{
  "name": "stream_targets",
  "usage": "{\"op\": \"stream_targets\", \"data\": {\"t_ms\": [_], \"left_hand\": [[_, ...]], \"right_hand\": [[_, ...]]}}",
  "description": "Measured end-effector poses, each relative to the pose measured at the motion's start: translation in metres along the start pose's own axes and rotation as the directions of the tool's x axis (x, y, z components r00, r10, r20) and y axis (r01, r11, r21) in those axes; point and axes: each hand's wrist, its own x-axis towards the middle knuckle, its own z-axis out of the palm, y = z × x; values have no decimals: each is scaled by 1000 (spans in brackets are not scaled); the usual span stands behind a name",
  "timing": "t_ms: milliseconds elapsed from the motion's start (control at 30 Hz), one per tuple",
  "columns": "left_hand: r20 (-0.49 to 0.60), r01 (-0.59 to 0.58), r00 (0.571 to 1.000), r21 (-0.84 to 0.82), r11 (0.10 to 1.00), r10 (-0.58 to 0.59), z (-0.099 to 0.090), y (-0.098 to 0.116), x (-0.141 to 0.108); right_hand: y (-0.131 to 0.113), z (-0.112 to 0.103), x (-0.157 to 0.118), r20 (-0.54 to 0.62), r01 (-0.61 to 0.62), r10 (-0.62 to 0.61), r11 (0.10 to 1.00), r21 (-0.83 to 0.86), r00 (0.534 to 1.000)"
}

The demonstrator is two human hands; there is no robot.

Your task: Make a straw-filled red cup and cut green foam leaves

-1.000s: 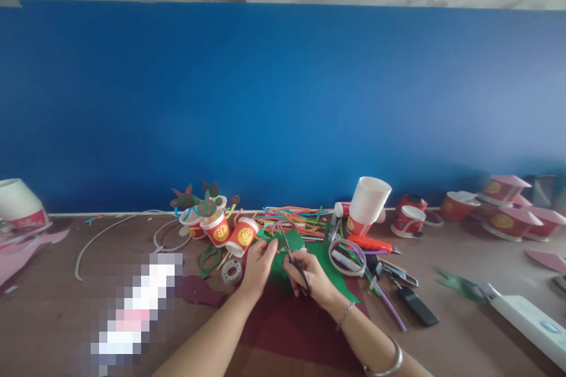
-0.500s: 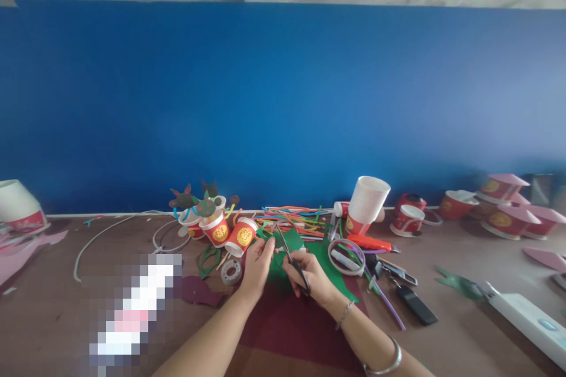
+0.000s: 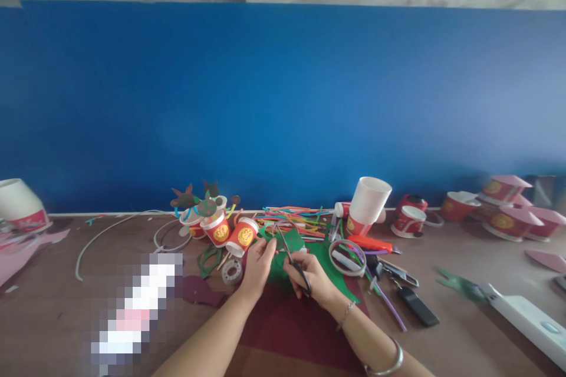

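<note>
My right hand [image 3: 308,275] is closed round the black handles of a pair of scissors [image 3: 299,271], whose blades point up and to the left. Beside them, my left hand [image 3: 260,264] pinches a piece of green paper [image 3: 267,231] between thumb and fingers. More green paper [image 3: 292,240] with darker spots lies at the blades. Beneath both hands are a large green sheet [image 3: 339,283] and a dark red sheet [image 3: 300,330]. A tape roll [image 3: 232,271] lies just left of my left hand.
Decorated red cups [image 3: 216,230] stand behind on the left, near colourful pipe cleaners [image 3: 305,212]. Stacked white cups [image 3: 369,200], an orange cutter [image 3: 370,243], a white tape ring [image 3: 347,258] and a black object [image 3: 417,305] are on the right. A blue panel [image 3: 283,106] rises behind.
The whole view has shifted very slightly. Both hands, the scissors and the green paper hold nearly the same pose as before.
</note>
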Motion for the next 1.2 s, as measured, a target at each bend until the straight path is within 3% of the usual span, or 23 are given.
{"op": "stream_targets", "data": {"t_ms": [133,367,1200], "left_hand": [[-29,10,1000,-32,999,-11,1,4,-2],[92,13,996,-47,999,-9,5,17,-7],[97,13,995,-32,999,-9,3,11,-5]], "right_hand": [[0,0,1,-11,6,-6,1000,12,1000],[1,0,1,-57,14,-14,1000,4,998],[5,1,2,-35,7,-5,999,44,999]]}}
